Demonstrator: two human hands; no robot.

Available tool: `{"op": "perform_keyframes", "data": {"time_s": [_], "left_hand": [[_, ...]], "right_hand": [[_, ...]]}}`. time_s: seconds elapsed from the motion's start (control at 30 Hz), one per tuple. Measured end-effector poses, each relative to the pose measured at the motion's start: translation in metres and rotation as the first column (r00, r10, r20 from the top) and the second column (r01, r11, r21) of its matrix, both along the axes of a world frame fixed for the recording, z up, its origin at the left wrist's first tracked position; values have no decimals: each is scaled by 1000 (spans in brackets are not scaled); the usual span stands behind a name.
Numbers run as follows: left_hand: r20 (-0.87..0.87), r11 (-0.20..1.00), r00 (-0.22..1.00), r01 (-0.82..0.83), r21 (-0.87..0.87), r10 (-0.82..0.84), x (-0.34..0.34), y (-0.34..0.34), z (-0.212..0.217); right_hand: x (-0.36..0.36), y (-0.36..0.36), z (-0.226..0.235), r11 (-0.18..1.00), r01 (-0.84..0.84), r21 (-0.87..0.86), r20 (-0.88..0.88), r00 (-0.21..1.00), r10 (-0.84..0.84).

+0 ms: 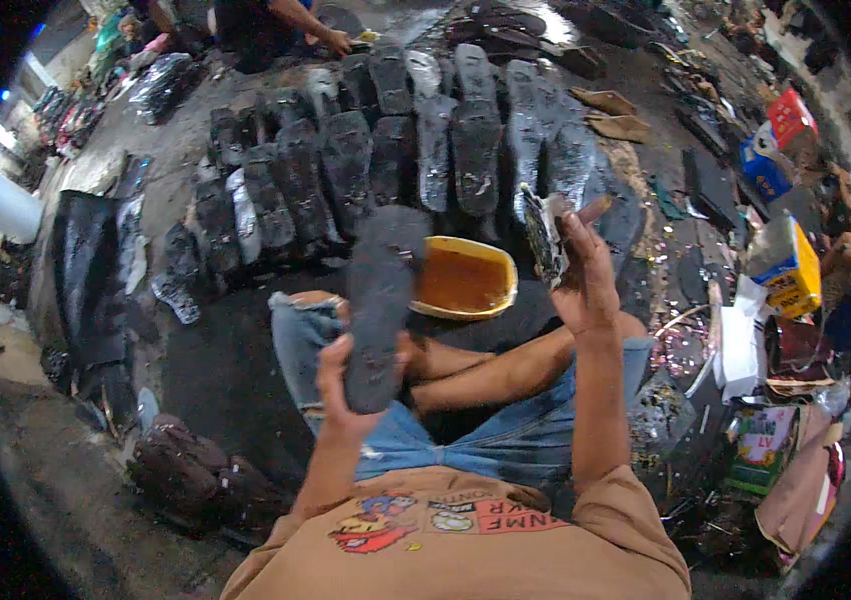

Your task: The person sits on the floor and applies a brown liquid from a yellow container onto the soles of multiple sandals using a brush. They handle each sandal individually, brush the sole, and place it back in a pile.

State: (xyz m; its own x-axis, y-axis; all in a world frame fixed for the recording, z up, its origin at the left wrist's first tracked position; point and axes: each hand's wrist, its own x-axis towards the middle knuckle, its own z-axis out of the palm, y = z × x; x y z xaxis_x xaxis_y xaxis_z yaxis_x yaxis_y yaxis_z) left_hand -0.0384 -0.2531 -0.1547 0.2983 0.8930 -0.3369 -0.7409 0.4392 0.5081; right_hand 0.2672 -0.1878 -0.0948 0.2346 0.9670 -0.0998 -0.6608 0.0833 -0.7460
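My left hand [341,385] is closed round the lower end of a long black shoe sole [384,300], which stands tilted up before my left knee. In my right hand [588,275] is what looks like a glue brush [546,240], raised to the right of the bowl; its head is dark and crusted with pale stuff. A brownish stub [596,208], perhaps its handle, juts above my fingers. Between the two hands sits a pale yellow-rimmed bowl [508,290] of amber-brown liquid, partly covered by the sole. Beyond it lie several rows of black soles [476,150], some shiny and wet-looking.
Across the rows, another person's hand [339,42] reaches in. Tan pieces [614,115] lie at the back right. A yellow-and-white box [796,265] and white card [741,340] stand right. Dark sheeting [91,275] and a dark bundle [181,460] are left. My crossed legs [486,385] frame the bowl.
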Motion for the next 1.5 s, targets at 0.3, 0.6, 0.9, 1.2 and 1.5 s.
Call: {"op": "perform_keyframes", "data": {"time_s": [0.3, 0.6, 0.9, 1.2, 1.5], "left_hand": [[195, 996, 978, 81, -46, -71, 16, -21, 4], [179, 1000, 984, 5, 3, -6, 17, -14, 16], [134, 993, 985, 114, -15, -111, 25, -10, 26], [-567, 844, 819, 364, 395, -88, 40, 38, 7], [4, 991, 999, -49, 127, 49, 66, 36, 50]], "right_hand": [[-82, 33, 9, 763, -5, 646, 732, 284, -619], [-59, -8, 2, 909, 170, 381, 809, 415, -417], [-18, 11, 20, 889, 305, 342, 846, 312, -433], [-71, -43, 27, 953, -281, 112, 915, 403, 11], [-105, -81, -4, 930, -122, 346, 565, 819, -103]]}}
